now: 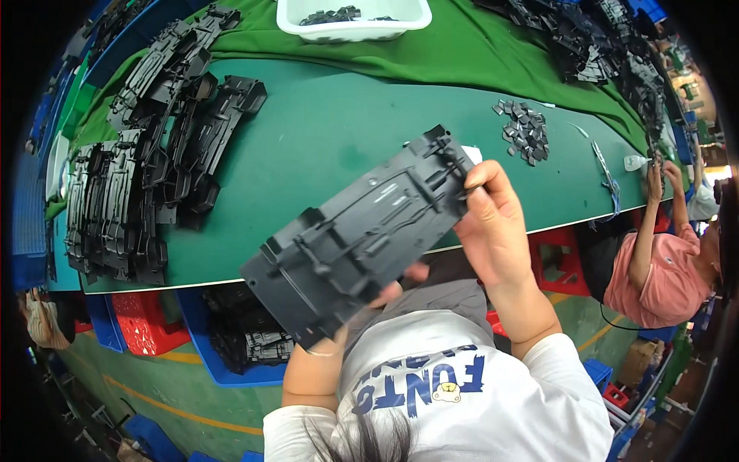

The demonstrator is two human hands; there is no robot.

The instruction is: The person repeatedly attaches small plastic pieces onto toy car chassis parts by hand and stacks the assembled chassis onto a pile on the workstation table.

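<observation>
A long black moulded plastic chassis plate (362,231) is held up at a slant above the near edge of the table, its ribbed, detailed face turned up. At its upper right end, my right hand (496,223) grips it, thumb and index finger pinched at the corner. My left hand (391,293) supports it from beneath near the lower edge. Most of that hand is hidden behind the plate; only a few fingertips show. Small black pieces (525,132) lie in a loose pile on the table (323,115), to the right of the plate.
Stacks of similar black chassis plates (115,204) line the table's left side; more black parts (593,46) heap at the far right. A white tub (354,32) of small black pieces sits on green cloth (469,54). A co-worker in a pink shirt (662,269) sits at right.
</observation>
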